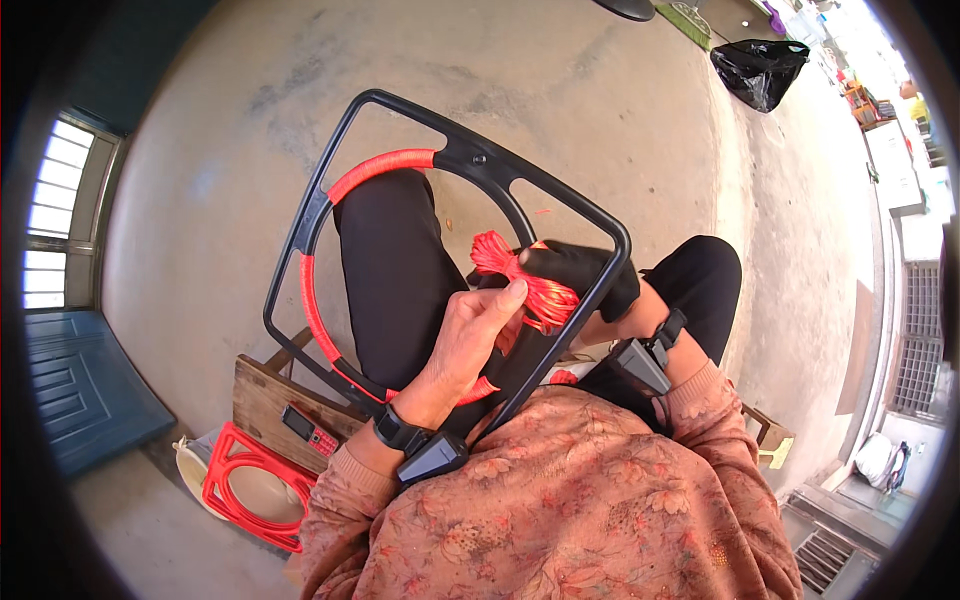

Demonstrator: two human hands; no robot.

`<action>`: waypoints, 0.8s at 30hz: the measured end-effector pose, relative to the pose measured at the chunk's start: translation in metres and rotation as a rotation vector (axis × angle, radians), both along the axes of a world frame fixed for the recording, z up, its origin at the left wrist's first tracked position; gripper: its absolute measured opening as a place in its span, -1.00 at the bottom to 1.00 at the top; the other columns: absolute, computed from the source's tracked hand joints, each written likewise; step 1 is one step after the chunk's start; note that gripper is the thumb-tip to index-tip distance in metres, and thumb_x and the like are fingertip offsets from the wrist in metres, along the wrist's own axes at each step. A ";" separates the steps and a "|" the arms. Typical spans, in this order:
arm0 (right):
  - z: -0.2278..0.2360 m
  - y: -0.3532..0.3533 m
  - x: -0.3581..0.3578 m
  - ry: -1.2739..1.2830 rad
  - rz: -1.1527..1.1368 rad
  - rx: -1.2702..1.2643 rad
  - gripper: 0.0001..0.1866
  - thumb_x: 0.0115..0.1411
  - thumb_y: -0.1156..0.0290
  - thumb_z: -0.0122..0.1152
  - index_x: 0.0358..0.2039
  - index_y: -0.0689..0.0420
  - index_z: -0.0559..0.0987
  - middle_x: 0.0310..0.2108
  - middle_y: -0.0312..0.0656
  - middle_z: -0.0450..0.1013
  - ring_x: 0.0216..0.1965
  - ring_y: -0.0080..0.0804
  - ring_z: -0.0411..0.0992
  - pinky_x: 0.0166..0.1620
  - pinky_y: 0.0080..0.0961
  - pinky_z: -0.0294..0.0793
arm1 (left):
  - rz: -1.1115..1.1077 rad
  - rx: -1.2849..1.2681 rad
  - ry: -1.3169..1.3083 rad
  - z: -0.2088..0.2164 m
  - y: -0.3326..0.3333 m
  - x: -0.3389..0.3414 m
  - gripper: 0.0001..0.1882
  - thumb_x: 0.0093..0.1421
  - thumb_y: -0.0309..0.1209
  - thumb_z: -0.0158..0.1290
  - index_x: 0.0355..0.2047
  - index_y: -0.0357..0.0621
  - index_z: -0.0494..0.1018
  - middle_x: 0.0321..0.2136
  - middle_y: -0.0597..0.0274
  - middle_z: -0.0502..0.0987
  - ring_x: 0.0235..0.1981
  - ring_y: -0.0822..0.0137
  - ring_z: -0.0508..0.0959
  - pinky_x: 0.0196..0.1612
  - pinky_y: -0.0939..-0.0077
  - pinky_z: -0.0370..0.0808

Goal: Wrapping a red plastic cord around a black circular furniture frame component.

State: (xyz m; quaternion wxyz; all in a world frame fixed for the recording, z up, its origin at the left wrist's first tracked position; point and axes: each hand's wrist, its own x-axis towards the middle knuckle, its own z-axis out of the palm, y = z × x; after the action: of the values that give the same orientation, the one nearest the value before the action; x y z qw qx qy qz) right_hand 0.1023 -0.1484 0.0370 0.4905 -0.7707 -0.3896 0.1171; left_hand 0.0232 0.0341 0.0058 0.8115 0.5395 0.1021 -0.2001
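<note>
Diffuse light illuminates the floor before me. Overexposure occurs at two locations — the barred window at left and the upper-right margin. Straight edges bow toward a black rim; my left hand renders sharp.

red cord, black frame, floral top

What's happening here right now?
A seated person holds a bundle of red cord between both hands: the bare left hand and the black-gloved right hand. A black frame with a ring inside rests over the lap. Red wrapping covers stretches of the ring, while others are bare black. A phone lies on the wooden bench at the person's left.
</note>
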 end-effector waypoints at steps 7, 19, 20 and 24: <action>-0.122 -0.019 -0.014 1.382 -0.152 0.706 -0.63 0.27 0.31 0.07 -0.01 0.28 0.46 -0.15 -0.12 0.51 -0.22 -0.36 0.51 -0.08 -0.50 0.50 | 0.070 -0.112 0.160 -0.014 -0.005 -0.003 -0.64 0.28 -0.18 -0.04 -0.52 -0.18 0.48 -0.58 0.34 0.50 -0.61 0.55 0.43 -0.51 0.72 0.33; -0.086 -0.198 0.055 1.165 -0.626 0.666 -0.59 0.30 0.22 0.01 0.05 0.22 0.42 -0.26 -0.20 0.49 -0.33 -0.50 0.43 -0.20 -0.57 0.45 | -0.021 -0.350 0.196 0.002 -0.002 0.002 -0.71 0.17 -0.41 -0.10 -0.28 -0.40 0.52 -0.41 0.07 0.60 -0.42 0.33 0.60 -0.29 0.55 0.53; -0.079 -0.250 0.022 1.161 -0.638 0.646 -0.59 0.31 0.21 0.01 0.05 0.21 0.41 -0.27 -0.21 0.49 -0.34 -0.51 0.42 -0.21 -0.57 0.44 | 0.002 -0.336 0.182 0.008 0.004 -0.002 -0.68 0.17 -0.37 -0.10 -0.28 -0.40 0.52 -0.40 0.07 0.59 -0.41 0.34 0.59 -0.28 0.55 0.52; -0.059 -0.322 -0.026 1.044 -0.789 0.641 -0.57 0.32 0.18 -0.01 0.07 0.19 0.40 -0.30 -0.23 0.48 -0.37 -0.55 0.40 -0.26 -0.59 0.43 | 0.028 -0.305 0.171 0.005 0.005 -0.001 -0.65 0.18 -0.32 -0.12 -0.28 -0.38 0.51 -0.41 0.09 0.59 -0.39 0.36 0.57 -0.27 0.55 0.49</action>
State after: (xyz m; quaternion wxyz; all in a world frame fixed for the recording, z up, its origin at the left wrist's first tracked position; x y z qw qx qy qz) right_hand 0.0768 -0.4707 -0.0222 0.8197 -0.5160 0.1867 0.1641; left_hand 0.0222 0.0388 0.0110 0.8750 0.3896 0.1467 -0.2472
